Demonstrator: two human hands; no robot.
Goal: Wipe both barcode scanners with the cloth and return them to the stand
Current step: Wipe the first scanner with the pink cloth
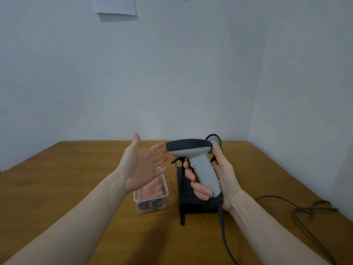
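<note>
My right hand point(219, 180) grips the grey handle of a grey and black barcode scanner point(193, 150), held upright above the black stand point(188, 196). Its coiled cable point(224, 232) hangs down from the handle. A second scanner point(214, 139) sits on the stand behind it, mostly hidden. My left hand point(142, 164) hovers with spread fingers and palm facing right, just left of the held scanner's head, touching nothing. Below that hand a pink cloth point(150, 189) lies folded inside a clear plastic box point(150, 204).
Everything stands on a brown wooden table point(76, 178) set against pale walls. A dark cable point(305, 209) loops across the table's right side. A sheet of paper point(114, 5) hangs on the wall above.
</note>
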